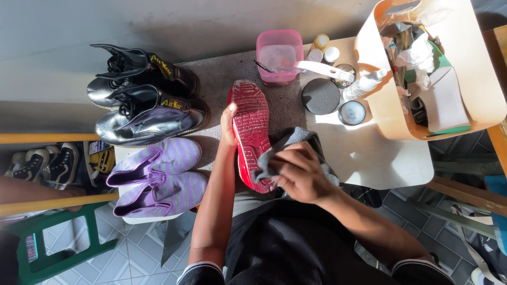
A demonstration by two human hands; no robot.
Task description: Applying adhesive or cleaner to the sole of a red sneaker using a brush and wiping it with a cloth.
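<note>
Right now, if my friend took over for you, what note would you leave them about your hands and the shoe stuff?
Left hand holds the red shoe sole-up by its edge, on the table.
Right hand presses a grey cloth against the heel end of the sole.
The toe end looks wet and soapy; whether the rest is clean, I cannot tell.
Pink tub with a brush across it sits behind the shoe; round tins and a beige caddy of supplies are to the right.
Black boots and purple striped shoes wait on the left, untouched.
</note>
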